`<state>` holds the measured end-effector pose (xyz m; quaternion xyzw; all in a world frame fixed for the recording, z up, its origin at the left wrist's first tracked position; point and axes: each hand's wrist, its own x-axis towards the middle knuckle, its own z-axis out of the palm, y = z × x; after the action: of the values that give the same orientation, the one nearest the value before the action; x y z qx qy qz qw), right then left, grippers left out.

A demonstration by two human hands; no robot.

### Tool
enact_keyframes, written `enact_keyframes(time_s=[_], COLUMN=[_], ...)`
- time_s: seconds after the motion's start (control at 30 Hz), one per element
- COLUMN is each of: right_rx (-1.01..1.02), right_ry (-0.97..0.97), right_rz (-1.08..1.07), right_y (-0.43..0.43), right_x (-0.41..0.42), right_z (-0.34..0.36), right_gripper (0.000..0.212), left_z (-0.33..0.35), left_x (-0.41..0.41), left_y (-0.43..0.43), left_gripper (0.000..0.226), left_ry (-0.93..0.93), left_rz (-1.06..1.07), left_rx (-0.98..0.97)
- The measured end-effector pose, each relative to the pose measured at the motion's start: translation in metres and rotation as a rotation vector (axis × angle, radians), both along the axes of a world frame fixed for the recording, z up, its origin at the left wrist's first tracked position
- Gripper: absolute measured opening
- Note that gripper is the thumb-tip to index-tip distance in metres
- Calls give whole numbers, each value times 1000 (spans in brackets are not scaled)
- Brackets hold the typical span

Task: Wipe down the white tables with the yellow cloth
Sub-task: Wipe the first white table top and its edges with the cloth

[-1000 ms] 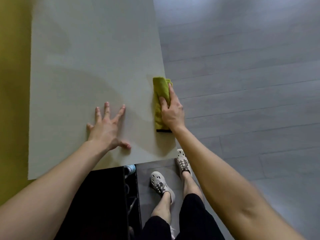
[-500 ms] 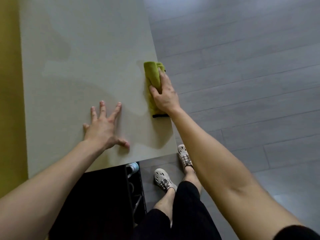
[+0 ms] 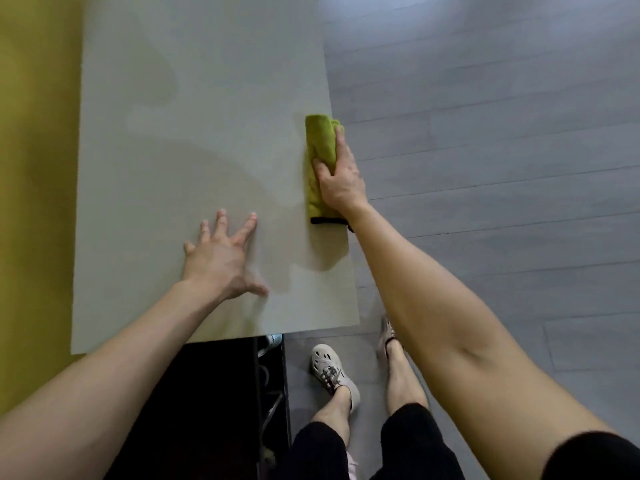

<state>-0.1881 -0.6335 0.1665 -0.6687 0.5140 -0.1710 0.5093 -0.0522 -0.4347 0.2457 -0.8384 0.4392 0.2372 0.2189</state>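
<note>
The yellow cloth (image 3: 320,147), folded into a soft, napped oblong, is laid along the right edge of the white bench (image 3: 194,98), its long axis parallel to that edge. It is gripped across its width and pressed down by the right hand (image 3: 341,180), the nearer one. The left hand (image 3: 221,258) is spread flat, fingers (image 3: 250,226) wide, well apart from the cloth. Faint damp streaks are seen on the matt bench.

My cloth (image 3: 320,143) is yellow-green with a black hem; the table (image 3: 194,98) off-white; the plank floor (image 3: 485,133) at right grey; the wall (image 3: 34,133) at left mustard; my clogs (image 3: 332,372) cream.
</note>
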Motion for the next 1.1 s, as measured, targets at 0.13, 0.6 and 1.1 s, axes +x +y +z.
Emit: enact_keyframes(time_s=[0.13,0.6,1.1], right_rx=[-17,25,49], right_ry=[-106,-211,-250], right_rz=[-50,-19,11], right_y=[67,-70,-159], right_x=[-46,41,89], right_z=[-5,-32,-31], right_gripper=[79,81,80], left_z=[1,-101,-107], left_x=[10,29,33], left_y=[-47,-168,-163], left_gripper=[50,61,68], left_ry=[-86,-88,-45], left_rz=[-95,-180,-177], left_rx=[-377,-800,-884])
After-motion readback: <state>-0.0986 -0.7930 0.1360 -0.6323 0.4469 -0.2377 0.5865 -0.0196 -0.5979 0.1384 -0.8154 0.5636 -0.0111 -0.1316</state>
